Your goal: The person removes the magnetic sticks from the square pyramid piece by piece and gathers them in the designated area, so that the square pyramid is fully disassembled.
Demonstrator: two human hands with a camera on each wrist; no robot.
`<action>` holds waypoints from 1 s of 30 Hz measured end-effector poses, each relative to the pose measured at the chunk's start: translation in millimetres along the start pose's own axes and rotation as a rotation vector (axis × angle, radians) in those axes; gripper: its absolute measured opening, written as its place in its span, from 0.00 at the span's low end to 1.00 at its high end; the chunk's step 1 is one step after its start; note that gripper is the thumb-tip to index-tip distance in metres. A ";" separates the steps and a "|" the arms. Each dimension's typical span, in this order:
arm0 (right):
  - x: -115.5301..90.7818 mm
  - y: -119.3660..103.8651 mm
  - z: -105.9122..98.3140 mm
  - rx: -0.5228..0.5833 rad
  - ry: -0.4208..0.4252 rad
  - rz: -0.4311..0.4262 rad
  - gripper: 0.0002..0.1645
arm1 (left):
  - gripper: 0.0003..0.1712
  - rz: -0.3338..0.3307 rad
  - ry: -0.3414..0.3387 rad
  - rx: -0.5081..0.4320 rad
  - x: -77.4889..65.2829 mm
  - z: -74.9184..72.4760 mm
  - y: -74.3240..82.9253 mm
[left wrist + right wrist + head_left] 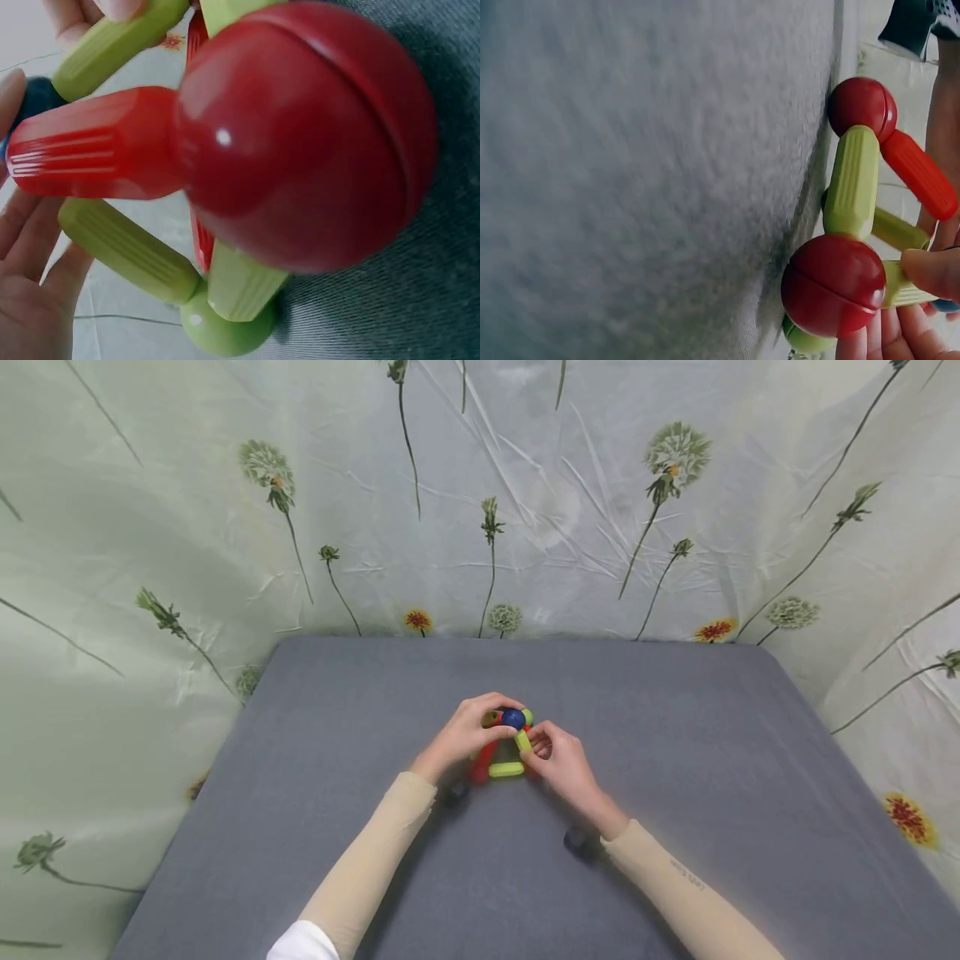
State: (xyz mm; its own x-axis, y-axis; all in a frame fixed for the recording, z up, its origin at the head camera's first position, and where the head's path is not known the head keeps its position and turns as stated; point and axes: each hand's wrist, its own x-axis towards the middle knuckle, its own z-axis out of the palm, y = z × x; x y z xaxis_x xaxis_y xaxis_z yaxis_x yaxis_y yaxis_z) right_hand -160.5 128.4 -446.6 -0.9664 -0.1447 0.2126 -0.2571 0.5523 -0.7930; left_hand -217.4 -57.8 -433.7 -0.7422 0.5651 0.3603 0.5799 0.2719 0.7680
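A frame of magnetic-looking toy rods and balls stands on the grey surface between both hands. My left hand (467, 732) grips the blue ball (513, 719) at its top, thumb and fingers on either side. My right hand (566, 767) pinches a yellow-green rod (522, 741) that slants down from that ball. In the left wrist view, a large red ball (307, 139) bears a red rod (97, 142), and a green ball (229, 322) sits lower down. Another yellow-green rod (853, 180) joins two red balls along the base in the right wrist view.
The grey padded surface (337, 710) spreads around the frame and reaches a straight back edge. Behind it hangs a pale curtain (555, 510) printed with flowers. A dark wrist device (579, 843) sits under the right wrist.
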 end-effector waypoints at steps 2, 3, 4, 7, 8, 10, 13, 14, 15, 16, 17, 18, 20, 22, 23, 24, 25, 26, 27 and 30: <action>-3.9 -1.7 0.0 -0.009 -0.016 -0.004 0.13 | 0.18 -0.024 0.019 -0.012 -0.9 -0.9 -0.5; -5.5 -2.0 -0.3 -0.009 -0.024 -0.011 0.13 | 0.17 -0.032 0.022 -0.013 -1.5 -1.6 -0.3; -6.7 -1.8 -0.7 -0.003 -0.034 -0.012 0.13 | 0.17 -0.034 0.021 -0.010 -2.2 -2.2 0.1; -7.0 0.2 -4.6 0.072 -0.064 0.027 0.11 | 0.17 -0.020 0.013 0.006 -3.5 -2.0 1.1; -5.4 1.4 -6.7 0.107 -0.069 0.044 0.11 | 0.17 -0.011 0.007 0.008 -3.8 -1.3 1.7; -0.1 4.7 -10.3 0.177 -0.073 0.065 0.14 | 0.17 -0.002 0.003 0.014 -4.3 0.9 2.1; 11.4 10.5 -12.7 0.207 -0.071 0.041 0.18 | 0.16 -0.010 0.019 -0.005 -5.8 4.1 2.4; 14.9 12.4 -12.2 0.195 -0.072 0.018 0.19 | 0.16 -0.013 0.019 -0.011 -6.6 4.8 2.4; 18.1 14.6 -11.3 0.178 -0.074 -0.006 0.20 | 0.16 -0.015 0.017 -0.013 -7.2 5.4 2.2; 20.7 16.2 -10.6 0.153 -0.077 -0.023 0.19 | 0.15 -0.017 0.011 -0.021 -7.8 6.2 2.0; 22.6 18.0 -10.0 0.131 -0.083 -0.041 0.18 | 0.16 -0.018 0.004 -0.028 -8.2 7.2 1.8; 23.9 19.7 -9.5 0.116 -0.089 -0.056 0.17 | 0.16 -0.020 -0.003 -0.034 -8.5 8.0 1.6; 25.1 22.1 -9.2 0.083 -0.098 -0.078 0.15 | 0.16 -0.024 -0.013 -0.046 -9.0 9.7 1.3; 25.4 23.6 -9.2 0.065 -0.106 -0.087 0.14 | 0.16 -0.025 -0.012 -0.065 -9.5 10.4 2.0; 25.5 24.2 -9.5 0.060 -0.110 -0.091 0.13 | 0.16 -0.024 -0.007 -0.076 -9.7 10.6 2.6; 25.5 24.6 -9.7 0.055 -0.110 -0.095 0.13 | 0.16 -0.028 -0.001 -0.091 -9.9 10.7 2.9; 25.6 24.8 -9.9 0.049 -0.109 -0.099 0.13 | 0.16 -0.031 0.007 -0.105 -10.0 10.7 3.5; 25.7 25.0 -10.0 0.047 -0.106 -0.104 0.13 | 0.16 -0.034 0.015 -0.121 -10.0 10.7 3.9; 25.8 25.1 -10.3 0.044 -0.104 -0.111 0.12 | 0.15 -0.040 0.021 -0.137 -10.0 10.7 4.3; 25.7 24.6 -11.0 0.034 -0.092 -0.126 0.12 | 0.14 -0.061 0.031 -0.162 -9.3 10.4 5.1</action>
State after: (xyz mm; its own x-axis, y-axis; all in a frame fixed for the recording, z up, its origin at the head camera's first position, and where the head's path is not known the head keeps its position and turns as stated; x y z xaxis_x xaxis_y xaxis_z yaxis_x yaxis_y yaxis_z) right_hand -191.7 147.3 -454.3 -0.9221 -0.2863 0.2603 -0.3752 0.4967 -0.7826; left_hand -204.0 -53.5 -438.6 -0.7859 0.5266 0.3241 0.4732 0.1748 0.8634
